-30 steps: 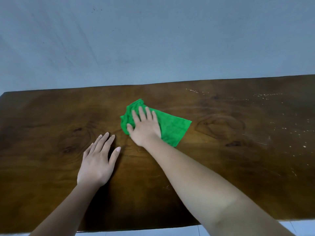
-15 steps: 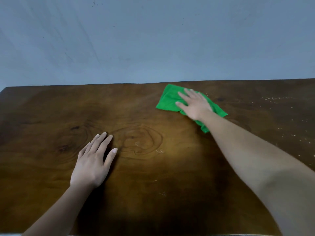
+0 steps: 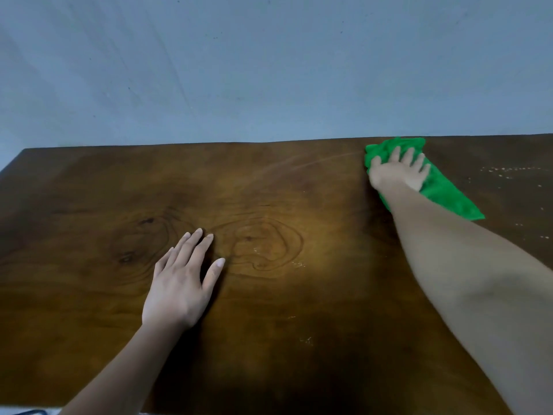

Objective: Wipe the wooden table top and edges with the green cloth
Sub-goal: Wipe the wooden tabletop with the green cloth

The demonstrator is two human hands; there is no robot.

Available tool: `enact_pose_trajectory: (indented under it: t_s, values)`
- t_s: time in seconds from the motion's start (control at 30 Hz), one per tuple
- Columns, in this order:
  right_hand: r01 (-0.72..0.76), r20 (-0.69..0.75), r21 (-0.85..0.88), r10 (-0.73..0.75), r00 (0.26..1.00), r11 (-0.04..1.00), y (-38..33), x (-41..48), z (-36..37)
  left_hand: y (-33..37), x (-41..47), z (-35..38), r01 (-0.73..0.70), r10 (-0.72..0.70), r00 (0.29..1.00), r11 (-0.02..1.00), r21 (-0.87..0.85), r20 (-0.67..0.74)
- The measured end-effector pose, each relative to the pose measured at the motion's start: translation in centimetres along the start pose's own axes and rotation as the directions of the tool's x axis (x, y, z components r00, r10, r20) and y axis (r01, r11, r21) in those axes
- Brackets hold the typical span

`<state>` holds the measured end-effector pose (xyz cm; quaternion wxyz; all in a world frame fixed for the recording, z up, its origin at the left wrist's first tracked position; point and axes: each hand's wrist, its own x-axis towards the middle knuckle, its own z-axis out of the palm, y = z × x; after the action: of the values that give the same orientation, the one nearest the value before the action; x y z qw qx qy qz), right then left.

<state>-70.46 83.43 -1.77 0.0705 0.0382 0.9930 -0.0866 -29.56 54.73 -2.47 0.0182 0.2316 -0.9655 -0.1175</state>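
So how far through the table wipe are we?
Done, apparently: the middle of the wooden table, where a faint wipe streak shows. In hand: the right hand presses the green cloth flat at the far edge; the left hand rests flat. Left: the pale specks on the right side, and seemingly the other edges.

Right hand (image 3: 396, 172) presses green cloth (image 3: 443, 193) at wooden table's (image 3: 269, 339) far edge.

- dark brown wooden table top (image 3: 269, 339) with ringed knot grain, lighter golden-brown at its middle;
- bright green cloth (image 3: 443, 193) at the far edge;
- pale specks (image 3: 508, 169) toward the far right corner;
- plain grey-blue wall (image 3: 269, 70)
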Motion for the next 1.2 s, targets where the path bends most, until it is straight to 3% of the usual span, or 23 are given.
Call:
enact_pose_trajectory:
  t_s: [0.13, 0.23, 0.43, 0.53, 0.63, 0.7, 0.73, 0.9, 1.03, 1.13, 1.2]
  values:
    - [0.227, 0.037, -0.065, -0.225, 0.974, 0.972, -8.7, -3.4, 1.6, 0.1, -0.1, 0.0, 0.000, 0.000, 1.000, 1.000, 0.000, 0.002]
    - [0.424, 0.075, -0.089, -0.418, 0.905, 0.901, -15.1, -7.5, 3.0, 0.0, -0.1, 0.0, 0.000, 0.000, 1.000, 1.000, -0.002, -0.005]
    - [0.810, 0.183, -0.087, -0.790, 0.586, 0.580, -20.0, -17.1, 5.2, -0.1, -0.1, 0.0, -0.007, 0.007, 1.000, 1.000, 0.004, -0.015]
    - [0.896, 0.210, -0.057, -0.872, 0.443, 0.441, -17.4, -19.8, 5.6, 0.1, -0.1, -0.1, -0.002, 0.002, 1.000, 1.000, 0.003, -0.003]
    - [0.929, 0.218, -0.032, -0.905, 0.365, 0.368, -13.5, -19.8, 5.1, 0.1, 0.0, -0.1, 0.006, -0.006, 1.000, 1.000, 0.004, 0.006]
    - [0.920, 0.210, -0.022, -0.898, 0.388, 0.392, -11.2, -17.8, 4.1, 0.1, -0.1, -0.1, 0.006, -0.006, 1.000, 1.000, 0.004, 0.010]
    - [0.900, 0.197, -0.026, -0.880, 0.432, 0.436, -10.0, -16.2, 3.4, 0.1, -0.1, -0.1, 0.006, -0.006, 1.000, 1.000, 0.000, 0.012]
    - [0.672, 0.083, -0.068, -0.667, 0.741, 0.738, -3.8, -5.4, 1.0, 0.1, -0.1, -0.1, 0.002, -0.002, 1.000, 1.000, 0.000, -0.002]
    - [0.342, -0.015, -0.033, -0.342, 0.939, 0.939, -0.9, 0.9, 0.4, 0.0, -0.1, 0.0, -0.003, 0.003, 1.000, 1.000, 0.011, -0.012]
    - [0.125, -0.021, 0.005, -0.125, 0.992, 0.992, -3.6, 1.3, 0.8, 0.0, 0.0, 0.1, -0.007, 0.007, 1.000, 1.000, 0.020, -0.009]
    - [0.128, 0.000, 0.000, -0.128, 0.992, 0.992, -7.1, 0.0, 1.4, 0.0, 0.0, 0.1, -0.006, 0.006, 1.000, 1.000, 0.021, -0.003]
